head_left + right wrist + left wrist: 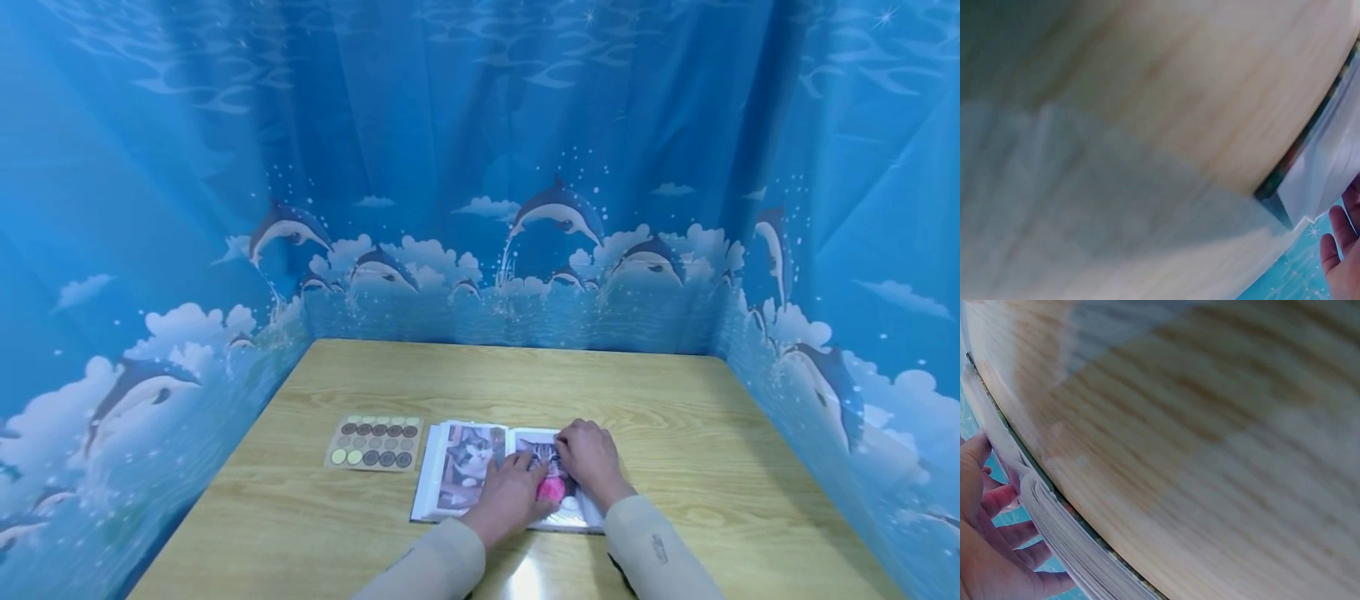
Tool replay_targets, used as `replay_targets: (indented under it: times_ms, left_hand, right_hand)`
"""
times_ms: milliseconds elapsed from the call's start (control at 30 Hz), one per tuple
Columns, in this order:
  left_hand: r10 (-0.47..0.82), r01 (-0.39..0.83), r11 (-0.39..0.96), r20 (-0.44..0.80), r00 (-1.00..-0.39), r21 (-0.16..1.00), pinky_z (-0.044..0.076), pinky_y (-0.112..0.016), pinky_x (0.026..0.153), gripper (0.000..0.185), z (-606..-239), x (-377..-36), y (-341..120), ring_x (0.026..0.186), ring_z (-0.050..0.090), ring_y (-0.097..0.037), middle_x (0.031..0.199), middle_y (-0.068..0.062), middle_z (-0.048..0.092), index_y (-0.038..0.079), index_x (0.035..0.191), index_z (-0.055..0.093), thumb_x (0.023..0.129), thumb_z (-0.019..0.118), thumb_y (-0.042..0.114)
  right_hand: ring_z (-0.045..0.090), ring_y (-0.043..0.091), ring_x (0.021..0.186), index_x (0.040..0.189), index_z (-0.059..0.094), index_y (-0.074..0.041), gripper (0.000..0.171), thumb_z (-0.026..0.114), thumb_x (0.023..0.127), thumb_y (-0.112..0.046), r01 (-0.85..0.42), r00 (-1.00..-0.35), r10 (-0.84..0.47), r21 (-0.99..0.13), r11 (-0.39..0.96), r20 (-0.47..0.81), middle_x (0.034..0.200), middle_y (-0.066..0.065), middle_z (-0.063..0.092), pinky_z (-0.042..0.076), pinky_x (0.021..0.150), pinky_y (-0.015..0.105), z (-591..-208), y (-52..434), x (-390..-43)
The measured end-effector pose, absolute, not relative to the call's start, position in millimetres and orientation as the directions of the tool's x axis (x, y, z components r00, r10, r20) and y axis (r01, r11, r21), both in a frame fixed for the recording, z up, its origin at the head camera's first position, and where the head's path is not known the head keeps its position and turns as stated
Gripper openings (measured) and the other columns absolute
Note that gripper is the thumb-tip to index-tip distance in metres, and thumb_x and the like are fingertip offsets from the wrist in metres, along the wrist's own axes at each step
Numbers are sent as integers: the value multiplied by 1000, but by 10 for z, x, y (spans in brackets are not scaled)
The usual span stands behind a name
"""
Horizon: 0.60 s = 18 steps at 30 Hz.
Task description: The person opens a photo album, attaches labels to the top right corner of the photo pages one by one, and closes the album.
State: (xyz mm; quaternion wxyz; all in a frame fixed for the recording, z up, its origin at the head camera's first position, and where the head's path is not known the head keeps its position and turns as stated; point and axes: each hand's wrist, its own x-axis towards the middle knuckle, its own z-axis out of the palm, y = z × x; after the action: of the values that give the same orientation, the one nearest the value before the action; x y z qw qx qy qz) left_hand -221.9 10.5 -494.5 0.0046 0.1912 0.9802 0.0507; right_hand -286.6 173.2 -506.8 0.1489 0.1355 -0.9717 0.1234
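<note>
Holding an open photo album flat on the worktop with both hands, sticker sheet parked to its left.

Sticker sheet (374,442), rows of round dots, lies flat toward the worktop's (675,400) left edge, just beside the album (459,471) but not touching it; judged to be set within reach yet off the pages. Album lies open near the front edge, roughly mid-width, cat photos showing on both pages. Left hand (512,496) rests palm-down over the centre fold, fingers spread and fairly straight, pressing rather than gripping, likely to stop the pages springing up. Right hand (591,457) lies on the right-hand page, fingers bent over the photo; whether they pinch anything cannot be told. A pink item (551,489) sits between the two hands, identity unclear. Wrist views show only page edges and blurred wood grain.
</note>
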Motion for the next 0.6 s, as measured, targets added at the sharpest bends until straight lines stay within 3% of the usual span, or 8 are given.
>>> replay_targets:
  times_ms: [300, 600]
  left_hand:
    - [372, 368, 923, -11, -928, 114, 31, -59, 111, 70, -4938, -2211, 110, 138, 41, -31, 153, -9, 42, 24, 144, 52, 87, 61, 64]
    - [375, 373, 920, -1, -927, 118, 33, -59, 110, 71, -4964, -2230, 109, 137, 41, -31, 152, -9, 44, 24, 145, 52, 87, 62, 63]
  right_hand:
    - [61, 30, 100, 109, 74, -5, 24, 64, 88, -11, -366, -904, -324, -114, 924, 278, 105, 10, 67, 49, 90, 51, -5066, 1743, -2811]
    - [50, 36, 125, 130, 64, -5, 42, 52, 102, -34, -370, -923, -355, -88, 925, 148, 129, 14, 59, 38, 105, 57, -5041, 1772, -2692]
